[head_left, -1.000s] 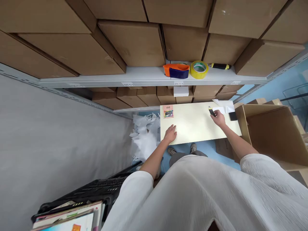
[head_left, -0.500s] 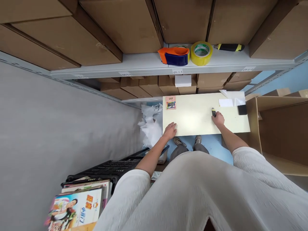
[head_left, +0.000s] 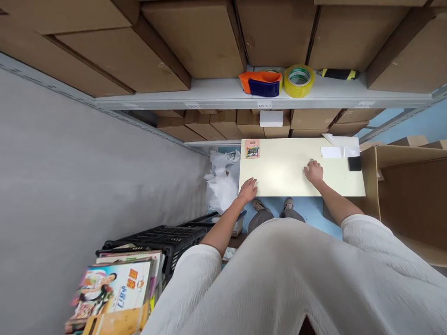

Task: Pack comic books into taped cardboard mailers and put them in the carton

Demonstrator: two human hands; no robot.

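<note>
My left hand (head_left: 248,190) rests at the front left edge of a pale cream tabletop (head_left: 279,177), its fingers stretched out and holding nothing. Over the tabletop's right half, my right hand (head_left: 314,172) is closed down on a small utility knife (head_left: 312,160). Only the knife's tip shows beyond the fingers; its black and yellow handle is hidden beneath the hand. A small pink booklet with a picture (head_left: 252,149) lies at the back left corner. To the right of my right hand are a white card (head_left: 331,152), a clear plastic piece (head_left: 351,151) and a flat black object (head_left: 355,164).
On the shelf (head_left: 216,95) sit an orange tape dispenser (head_left: 261,83), a yellow tape roll (head_left: 299,81) and a larger utility knife (head_left: 338,74). An open carton (head_left: 372,181) stands right. White crumpled wrapping (head_left: 223,181) and a black crate with magazines (head_left: 118,288) are left.
My right hand has moved slightly forward over the utility knife, so its handle no longer shows. My left hand stays at the table edge. The view has shifted a little.
</note>
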